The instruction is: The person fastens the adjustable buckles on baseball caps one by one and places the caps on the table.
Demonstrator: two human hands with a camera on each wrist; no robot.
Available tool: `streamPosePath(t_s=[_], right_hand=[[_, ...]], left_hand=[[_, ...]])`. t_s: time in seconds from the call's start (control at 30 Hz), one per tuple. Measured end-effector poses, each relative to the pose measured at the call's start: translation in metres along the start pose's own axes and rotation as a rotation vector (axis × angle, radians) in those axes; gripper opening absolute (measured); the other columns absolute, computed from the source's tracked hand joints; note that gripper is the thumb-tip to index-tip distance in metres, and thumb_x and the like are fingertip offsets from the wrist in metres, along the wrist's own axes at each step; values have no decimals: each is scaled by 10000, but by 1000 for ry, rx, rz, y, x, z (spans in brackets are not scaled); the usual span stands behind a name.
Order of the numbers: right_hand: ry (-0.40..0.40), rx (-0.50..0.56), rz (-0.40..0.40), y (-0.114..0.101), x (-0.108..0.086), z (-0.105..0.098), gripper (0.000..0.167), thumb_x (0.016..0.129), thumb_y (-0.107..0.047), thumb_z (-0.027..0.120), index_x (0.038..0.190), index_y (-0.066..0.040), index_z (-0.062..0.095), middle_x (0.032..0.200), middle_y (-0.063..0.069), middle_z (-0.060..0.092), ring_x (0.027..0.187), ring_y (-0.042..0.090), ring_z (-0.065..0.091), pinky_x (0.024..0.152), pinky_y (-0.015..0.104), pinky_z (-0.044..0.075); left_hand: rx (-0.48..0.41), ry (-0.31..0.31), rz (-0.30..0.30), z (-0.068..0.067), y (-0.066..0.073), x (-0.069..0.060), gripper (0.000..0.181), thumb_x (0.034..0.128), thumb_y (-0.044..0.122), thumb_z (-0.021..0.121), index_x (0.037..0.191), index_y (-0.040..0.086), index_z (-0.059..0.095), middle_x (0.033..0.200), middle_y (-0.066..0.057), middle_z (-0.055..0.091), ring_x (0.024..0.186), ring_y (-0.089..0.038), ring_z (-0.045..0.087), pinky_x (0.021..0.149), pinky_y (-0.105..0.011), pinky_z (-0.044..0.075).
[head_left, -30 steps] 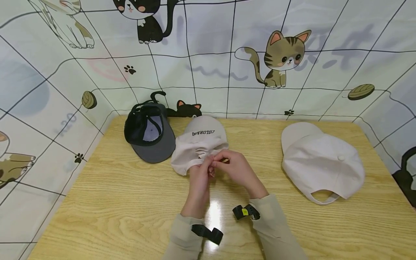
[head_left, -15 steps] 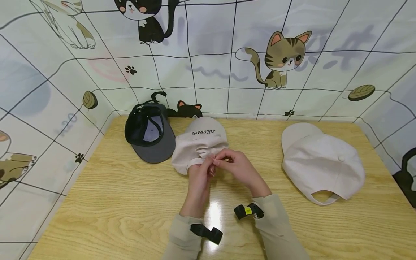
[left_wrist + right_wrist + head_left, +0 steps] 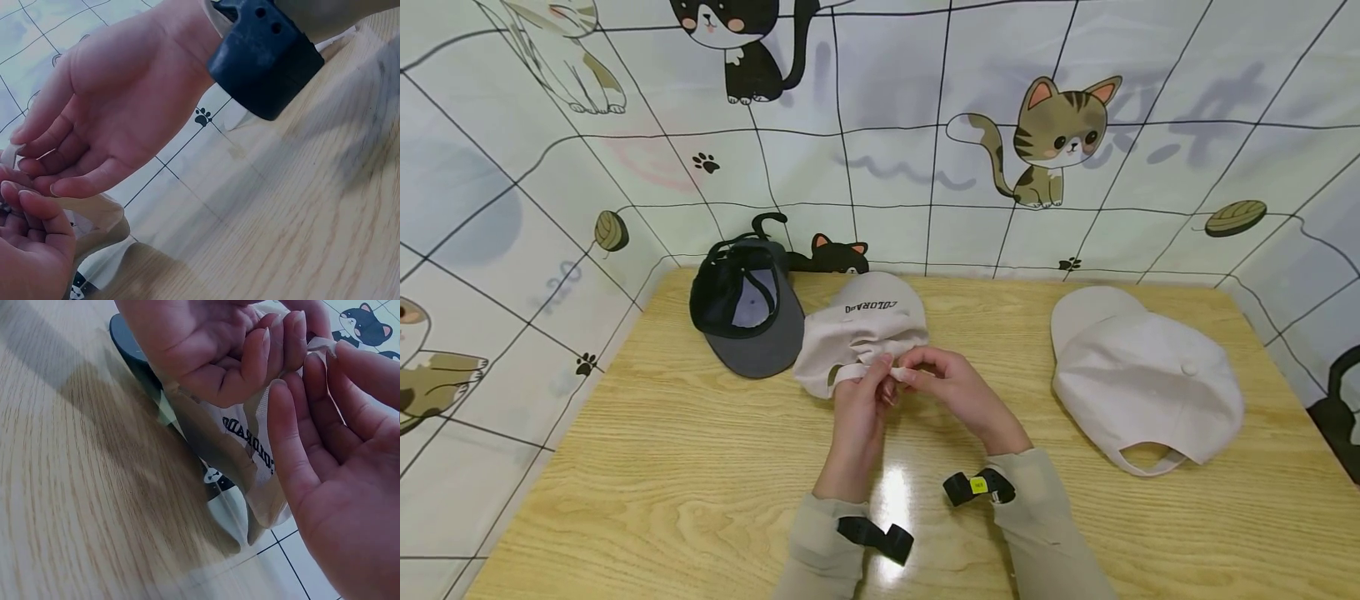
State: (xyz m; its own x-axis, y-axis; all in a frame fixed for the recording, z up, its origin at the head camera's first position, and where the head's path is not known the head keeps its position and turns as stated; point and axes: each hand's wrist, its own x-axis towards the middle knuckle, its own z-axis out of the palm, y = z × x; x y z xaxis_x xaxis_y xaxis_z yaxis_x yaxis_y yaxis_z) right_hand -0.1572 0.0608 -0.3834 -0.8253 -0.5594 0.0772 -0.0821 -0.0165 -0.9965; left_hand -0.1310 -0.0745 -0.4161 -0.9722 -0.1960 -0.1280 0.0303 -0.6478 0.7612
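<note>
Wooden table [image 3: 700, 475], grey cap [image 3: 747, 307] — hollow showing — beside COLORADO cap [image 3: 867, 327], left hand [image 3: 861, 411] and right hand [image 3: 961, 390] pinching its strap [image 3: 850, 372]

A word on the middle cap [image 3: 861, 323]
It says "COLORADO" in black; the yellow wrist tag [image 3: 978, 486] is too small to read.

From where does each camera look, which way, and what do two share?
Head: worn on the head, facing forward and down at the COLORADO cap and table; left hand, right hand and sleeves show.
Left wrist: worn there, facing past the left hand, lower left, toward the right hand and its black wrist mount.
Right wrist: worn there, facing past the right hand, at right, toward the left hand and COLORADO cap.
Head and right wrist share the cap's lettering.
</note>
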Motion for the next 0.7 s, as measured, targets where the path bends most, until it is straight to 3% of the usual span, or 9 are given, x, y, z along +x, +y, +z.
streamPosePath(t_s=[0.13,0.33,0.5,0.7], right_hand=[[31,15,30,0,0,1,126,881,-42,542,959,55,561,920,84,563,907,440,476,777,370,467],[99,-138,34,-7,2,8,193,852,-123,610,1023,-34,606,972,66,599,869,271,559,741,348,474],[144,-249,40,-11,2,12,147,851,-149,615,972,-69,639,915,45,612,807,210,538,701,333,448],[191,-297,63,-15,0,13,109,852,-165,614,917,-86,651,874,37,618,765,190,524,675,331,428]], left_hand=[[-4,-1,-15,-2,1,2,225,815,119,646,619,70,547,494,13,454,461,-77,400,466,-204,361],[14,7,-46,-5,2,2,223,810,156,664,633,55,574,518,2,486,478,-89,430,472,-203,379],[38,-13,-50,-3,0,0,230,819,183,657,647,45,590,553,-9,515,507,-100,445,480,-201,380],[52,-17,-44,-2,-1,0,218,797,179,680,659,40,583,558,-13,504,511,-97,434,475,-201,374]])
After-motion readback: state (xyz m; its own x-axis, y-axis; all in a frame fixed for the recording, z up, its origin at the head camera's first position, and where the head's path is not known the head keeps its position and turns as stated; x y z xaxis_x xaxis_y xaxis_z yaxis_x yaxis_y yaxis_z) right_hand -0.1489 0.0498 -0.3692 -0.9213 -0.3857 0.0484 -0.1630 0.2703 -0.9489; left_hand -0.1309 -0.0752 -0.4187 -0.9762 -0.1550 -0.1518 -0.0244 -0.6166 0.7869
